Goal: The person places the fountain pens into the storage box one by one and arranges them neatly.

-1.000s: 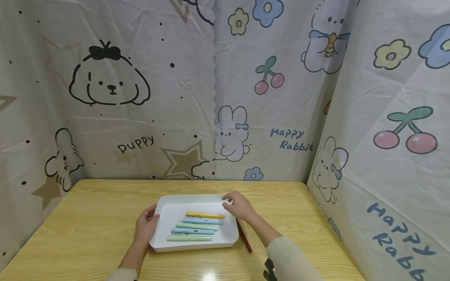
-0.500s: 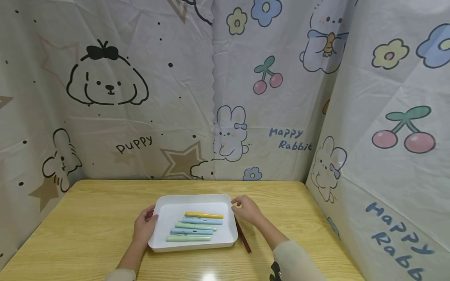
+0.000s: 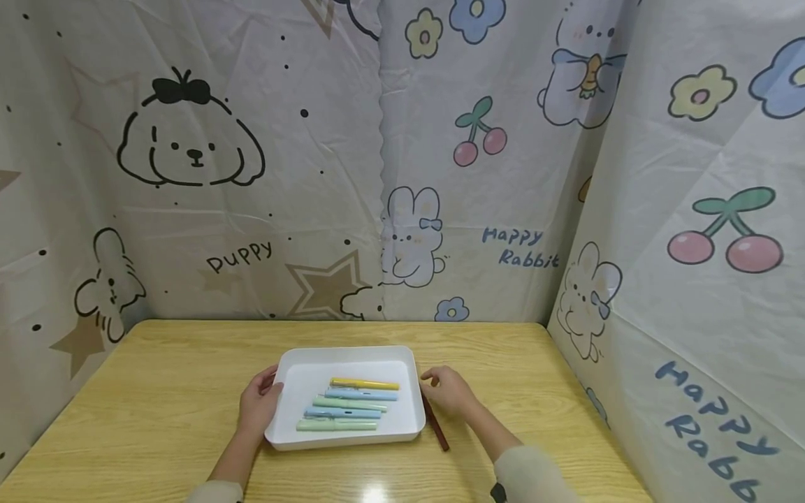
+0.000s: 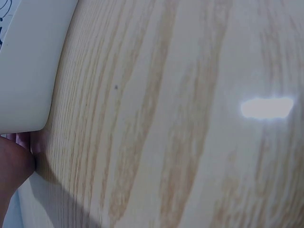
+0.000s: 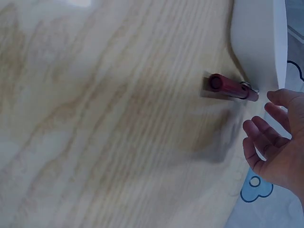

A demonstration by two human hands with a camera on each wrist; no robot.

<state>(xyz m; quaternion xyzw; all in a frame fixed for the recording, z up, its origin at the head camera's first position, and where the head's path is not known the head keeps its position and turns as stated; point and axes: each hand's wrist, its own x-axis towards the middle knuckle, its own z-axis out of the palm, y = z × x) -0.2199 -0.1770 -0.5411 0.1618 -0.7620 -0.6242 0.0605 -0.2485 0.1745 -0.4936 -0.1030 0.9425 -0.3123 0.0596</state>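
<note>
A white tray sits on the table with several capped pens in it: a yellow pen, light blue pens such as the blue pen, and pale green pens such as the green pen. At the tray's left side my left hand holds its edge, thumb by the rim and fingers along the outer wall. A dark red pen with a metal clip lies slantwise beside the tray's right wall. Close over its far end is my right hand, fingers loosely bent and apart, holding nothing.
The wood-grain table extends around the tray. Patterned cloth hangs behind it, and another cloth panel stands along the right side. A bright light reflection shows near the front.
My right hand has moved from over the tray's far right corner outward to the right and down beside the dark red pen. The left hand and tray stay in place.
</note>
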